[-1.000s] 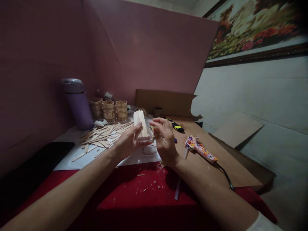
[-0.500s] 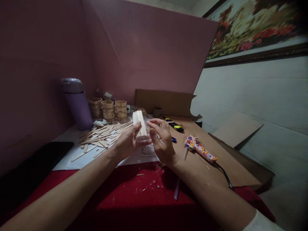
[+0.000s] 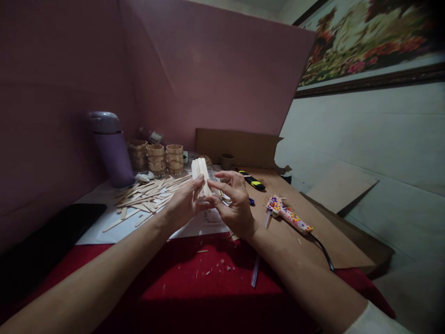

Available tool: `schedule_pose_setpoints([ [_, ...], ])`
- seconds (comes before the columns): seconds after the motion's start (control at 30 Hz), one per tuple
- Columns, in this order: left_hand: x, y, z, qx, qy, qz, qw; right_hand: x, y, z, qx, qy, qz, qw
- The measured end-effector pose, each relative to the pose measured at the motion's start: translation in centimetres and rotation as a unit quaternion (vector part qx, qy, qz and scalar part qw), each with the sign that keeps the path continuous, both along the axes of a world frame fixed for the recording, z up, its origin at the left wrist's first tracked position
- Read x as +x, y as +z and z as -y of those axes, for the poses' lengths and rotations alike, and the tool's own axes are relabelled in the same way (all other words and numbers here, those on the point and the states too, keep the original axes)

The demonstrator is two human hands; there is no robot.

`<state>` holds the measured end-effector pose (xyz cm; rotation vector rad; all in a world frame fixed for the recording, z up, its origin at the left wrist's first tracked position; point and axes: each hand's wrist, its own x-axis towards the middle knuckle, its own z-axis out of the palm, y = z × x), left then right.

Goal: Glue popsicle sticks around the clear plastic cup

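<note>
Several pale craft sticks (image 3: 200,172) stand side by side against what looks like a clear plastic cup, mostly hidden behind them and my fingers. My left hand (image 3: 186,198) is closed around it from the left, thumb lying over the sticks. From the right, my right hand (image 3: 234,199) grips the same piece, index fingertip at the rightmost stick's edge and thumb near its lower end. Left of my hands, a loose pile of craft sticks (image 3: 149,195) lies on a white sheet (image 3: 92,232).
A purple bottle (image 3: 113,155) and stick-covered cups (image 3: 174,158) stand at the back left. On the cardboard (image 3: 333,243) at right lie a flowered glue gun (image 3: 288,217) with its cord and a yellow-black utility knife (image 3: 253,181). Wood scraps dot the red cloth (image 3: 194,297).
My right hand has closed in leftward, its thumb and index finger now meeting the sticks' right side. My left hand keeps its hold, almost unmoved.
</note>
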<state>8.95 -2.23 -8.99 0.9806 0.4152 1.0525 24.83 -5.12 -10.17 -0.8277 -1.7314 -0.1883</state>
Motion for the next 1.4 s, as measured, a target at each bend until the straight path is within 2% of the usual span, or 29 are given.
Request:
schedule_pose_setpoints([
  [0.13, 0.1, 0.3, 0.3, 0.004, 0.011, -0.013, 1.000, 0.3, 0.0, -0.3, 0.021, 0.008, 0.010, 1.000],
  [0.33, 0.1, 0.7, 0.6, 0.000, 0.017, -0.025, 1.000, 0.5, 0.0, -0.5, 0.003, 0.009, 0.024, 1.000],
  [0.63, 0.3, 0.5, 0.6, 0.003, 0.017, -0.022, 1.000, 0.6, 0.0, -0.7, 0.021, 0.028, 0.017, 0.999],
  [0.83, 0.3, 0.4, 0.6, 0.009, 0.021, -0.025, 0.999, 0.6, -0.1, -0.8, 0.002, 0.021, 0.013, 1.000],
  [1.07, 0.3, 0.4, 0.5, 0.013, 0.007, -0.023, 1.000, 0.7, -0.3, -1.0, 0.023, 0.021, 0.016, 0.999],
  [1.4, 0.4, 0.2, 0.6, 0.032, 0.024, -0.025, 0.999, 0.8, -0.4, -1.3, 0.045, 0.027, 0.017, 0.998],
])
